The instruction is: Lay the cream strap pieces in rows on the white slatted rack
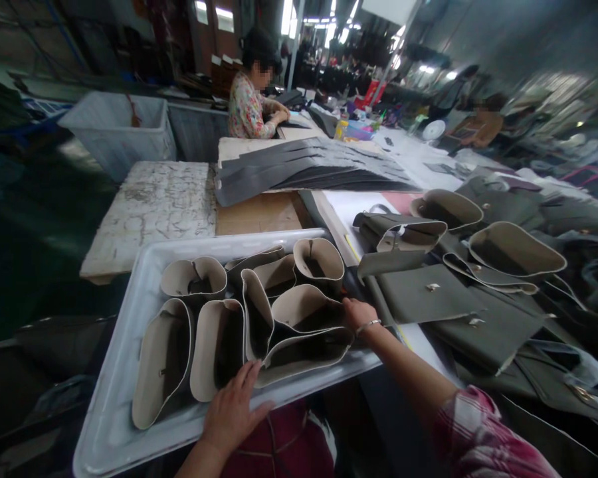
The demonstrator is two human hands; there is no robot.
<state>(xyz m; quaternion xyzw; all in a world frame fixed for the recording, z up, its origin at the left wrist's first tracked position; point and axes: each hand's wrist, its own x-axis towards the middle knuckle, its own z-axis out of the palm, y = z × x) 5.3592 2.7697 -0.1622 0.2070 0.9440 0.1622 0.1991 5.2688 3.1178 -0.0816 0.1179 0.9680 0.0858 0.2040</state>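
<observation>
Where the white tray (pixel 129 372) runs off the near-left corner of the view, its end is cut away, and the dark floor and bags beside it are too dim to read. Curled leather bag shells (pixel 303 309), pale inside and dark outside, stand packed on edge in the tray's middle and right half; each hides the lower part of the one behind it. Two people sit at the far end of the desk, a co-worker in a floral shirt (pixel 246 109) and another person (pixel 483 126) who is little more than a blur.

Coming up from the bottom edge, the left hand (pixel 234 411) lies palm down on the tray's near rim with its fingers spread and loose, gripping nothing, the fingertips touching the lowest shell (pixel 303 355). The right hand (pixel 357 313), with a thin bracelet (pixel 367 325) at the wrist and a plaid sleeve (pixel 478 431) further back, reaches across to the tray's right edge and rests against the right ends of the shells. Its fingers are bent down behind the leather, so I cannot tell whether they pinch it.

Flat olive leather panels (pixel 428 292) lie on the desk just right of the tray, and a stack of dark strips (pixel 303 169) sits beyond it.
</observation>
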